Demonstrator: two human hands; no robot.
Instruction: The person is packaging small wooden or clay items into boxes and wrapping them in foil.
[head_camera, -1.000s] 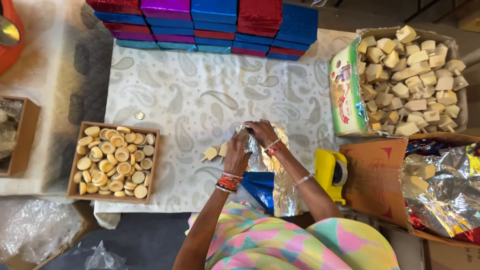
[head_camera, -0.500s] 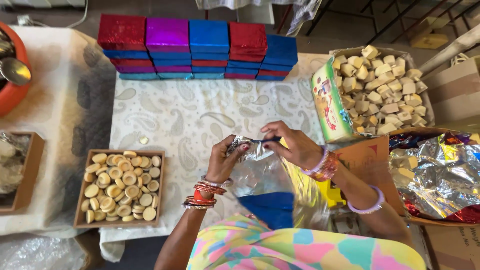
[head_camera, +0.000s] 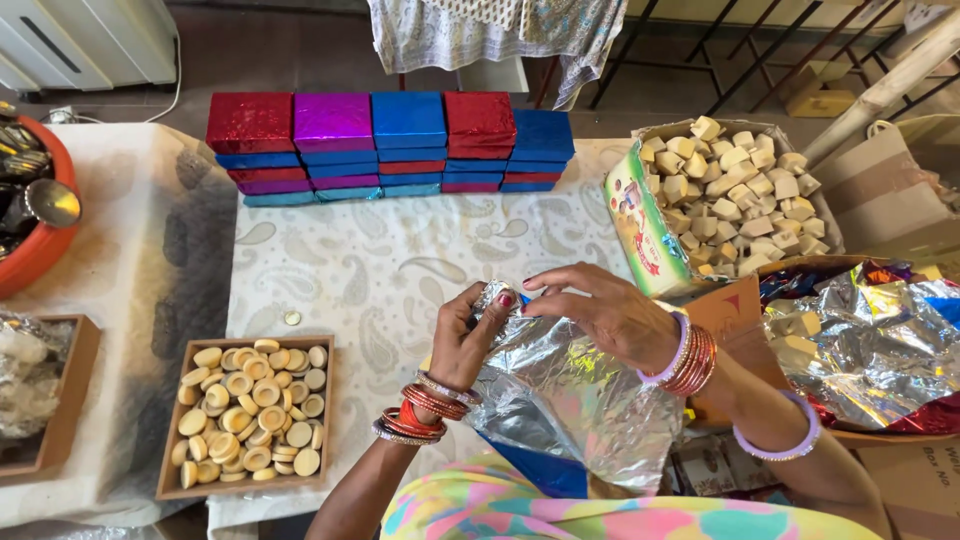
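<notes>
The foil sheet (head_camera: 570, 400) is silver and crinkled, with a blue reverse showing at its lower edge. It hangs loosely from its top end down toward the person's lap, over the near edge of the worktop. Its top end is gathered and bunched into a small lump (head_camera: 497, 300), tight and creased, as if wrapped round something that cannot be seen. That bunched end sits above the paisley cloth, raised off it, while the rest of the sheet spreads wide and rumpled below.
</notes>
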